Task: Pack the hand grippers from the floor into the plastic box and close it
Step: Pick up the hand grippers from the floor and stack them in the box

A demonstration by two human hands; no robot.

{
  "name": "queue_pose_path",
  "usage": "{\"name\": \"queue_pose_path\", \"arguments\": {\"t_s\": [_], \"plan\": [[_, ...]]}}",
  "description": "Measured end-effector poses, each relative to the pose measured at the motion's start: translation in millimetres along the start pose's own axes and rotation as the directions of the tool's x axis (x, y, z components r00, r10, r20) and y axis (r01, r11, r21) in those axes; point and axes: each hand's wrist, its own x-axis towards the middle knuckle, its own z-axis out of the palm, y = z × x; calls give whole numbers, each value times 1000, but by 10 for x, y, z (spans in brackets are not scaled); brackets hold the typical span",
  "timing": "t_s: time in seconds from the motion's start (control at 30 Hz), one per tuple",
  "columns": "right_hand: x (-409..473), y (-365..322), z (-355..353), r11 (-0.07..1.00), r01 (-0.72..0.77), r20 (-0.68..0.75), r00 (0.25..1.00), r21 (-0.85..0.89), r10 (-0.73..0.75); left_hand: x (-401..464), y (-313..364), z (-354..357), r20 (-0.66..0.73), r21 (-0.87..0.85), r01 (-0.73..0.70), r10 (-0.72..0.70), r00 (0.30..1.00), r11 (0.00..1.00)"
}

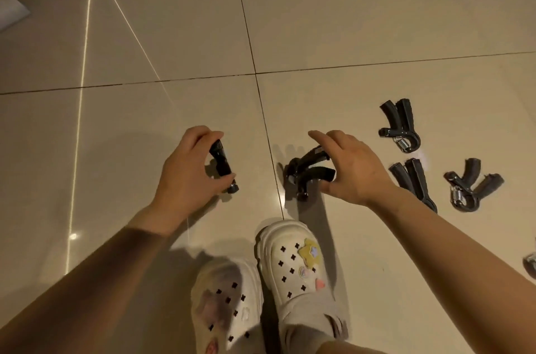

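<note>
A left hand (188, 168) is curling round a black hand gripper (222, 163) above glossy beige floor tiles (145, 34). The right hand (351, 168), fingers spread, is hovering over a second gripper (307, 171), partly hiding it. Three more grippers (401, 124), with steel coil springs, are lying just right.

Glossy, smooth tiled floor (174, 20); matt black plastic grippers (399, 124) with shiny metal springs (401, 144); smooth white rubbery clogs (293, 263).

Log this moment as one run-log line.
left hand: grips hand gripper | right hand: open over floor gripper | three grippers on floor | box: not in view
</note>
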Motion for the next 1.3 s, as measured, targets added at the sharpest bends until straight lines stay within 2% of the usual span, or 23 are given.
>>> {"name": "queue_pose_path", "arguments": {"t_s": [0.2,0.43,0.57,0.7,0.93,1.17,1.3], "plan": [[-514,-460,-715,992,-20,-150,989,-128,1,-321,412,-568,-134,-54,-90,82,987,994],[-1330,-1075,-1377,998,-66,-384,921,19,68,-822,1128,-1263,-193,-29,-264,253,948,964],[-1702,-1373,-1570,996,-63,-463,882,66,86,-1106,1449,-1596,-260,-24,-349,331,907,937],[-1950,-1576,-1644,995,-72,-468,878,66,94,-1389,1595,-1817,-300,-22,-389,365,882,921],[-2384,-1754,-1916,981,-172,-486,853,87,192,-1647,1797,-2017,-205,-6,-473,461,863,881],[-3235,-1683,-2371,924,-379,-452,817,49,359,-1798,2505,-1903,-131,-121,-624,611,781,772],[-3964,-1559,-2560,841,-541,-410,762,20,501,-1917,3041,-1698,-66,-180,-699,700,711,692]]}}
